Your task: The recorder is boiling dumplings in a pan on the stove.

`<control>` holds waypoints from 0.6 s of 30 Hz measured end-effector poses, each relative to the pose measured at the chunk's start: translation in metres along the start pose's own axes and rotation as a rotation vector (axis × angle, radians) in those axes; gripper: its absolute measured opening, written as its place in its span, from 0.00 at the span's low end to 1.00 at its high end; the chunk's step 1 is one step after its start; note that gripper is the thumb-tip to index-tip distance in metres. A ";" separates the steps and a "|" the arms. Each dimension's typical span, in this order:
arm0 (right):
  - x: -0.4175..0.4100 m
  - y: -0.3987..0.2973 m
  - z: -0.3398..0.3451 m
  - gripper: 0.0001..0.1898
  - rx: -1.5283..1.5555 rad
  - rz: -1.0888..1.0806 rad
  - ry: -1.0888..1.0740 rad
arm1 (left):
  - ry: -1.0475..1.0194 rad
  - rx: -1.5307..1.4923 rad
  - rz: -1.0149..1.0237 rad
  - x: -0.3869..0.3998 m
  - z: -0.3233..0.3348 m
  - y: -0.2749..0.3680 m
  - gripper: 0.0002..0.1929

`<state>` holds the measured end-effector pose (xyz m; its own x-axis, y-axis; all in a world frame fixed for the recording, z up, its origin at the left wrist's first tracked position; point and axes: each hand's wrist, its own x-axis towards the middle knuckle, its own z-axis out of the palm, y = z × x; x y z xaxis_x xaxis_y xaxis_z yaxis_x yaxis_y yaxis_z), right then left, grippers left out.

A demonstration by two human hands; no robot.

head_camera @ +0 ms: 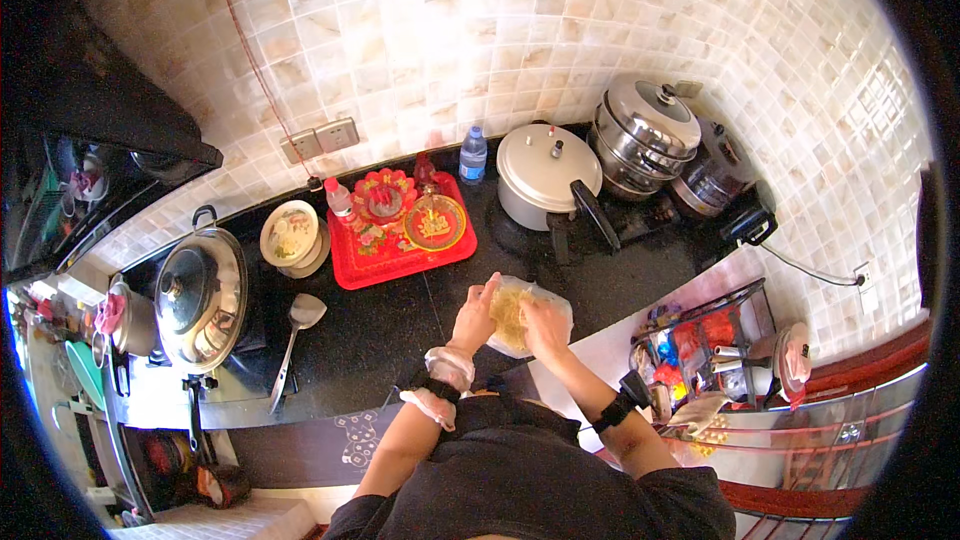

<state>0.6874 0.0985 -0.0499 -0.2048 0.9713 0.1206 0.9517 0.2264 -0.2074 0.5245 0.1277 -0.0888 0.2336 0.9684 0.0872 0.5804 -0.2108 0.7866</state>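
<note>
A pale translucent bowl or bag (559, 300) with fine yellow shreds (511, 319) in it is in front of me, over the near edge of the black counter (382, 337). My left hand (474, 321) grips its left side, thumb and fingers at the rim. From the right, my right hand (547, 326) reaches into the shreds. Its fingertips are hidden among them, so whether they pinch any cannot be seen. A ruffled white cuff or scrunchie (450, 367) and a black band sit on my left wrist, and a black strap (615, 411) on my right forearm.
Beyond my hands is a red tray (375, 270) with dishes. A pressure cooker (544, 172), a steel steamer pot (645, 135) and a water bottle (473, 156) stand along the wall. Left are stacked bowls (292, 236), a spatula (300, 315) and a lidded wok (201, 300). A crowded rack (697, 352) is right.
</note>
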 end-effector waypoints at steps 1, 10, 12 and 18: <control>-0.005 0.002 0.008 0.13 -0.063 0.059 -0.088 | -0.004 0.000 -0.011 0.001 -0.001 0.001 0.45; 0.001 0.011 0.059 0.13 -0.001 -0.140 -0.031 | -0.037 0.010 -0.054 0.002 -0.006 0.010 0.44; -0.001 0.010 0.069 0.14 -0.053 -0.170 0.050 | -0.054 0.011 -0.085 0.000 -0.006 0.010 0.44; 0.023 0.031 0.046 0.18 -0.009 0.063 -0.211 | -0.015 0.049 -0.048 -0.007 -0.005 0.005 0.44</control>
<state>0.7018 0.1317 -0.0984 -0.1875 0.9773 -0.0985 0.9659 0.1652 -0.1992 0.5216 0.1205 -0.0823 0.2158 0.9756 0.0402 0.6284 -0.1703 0.7591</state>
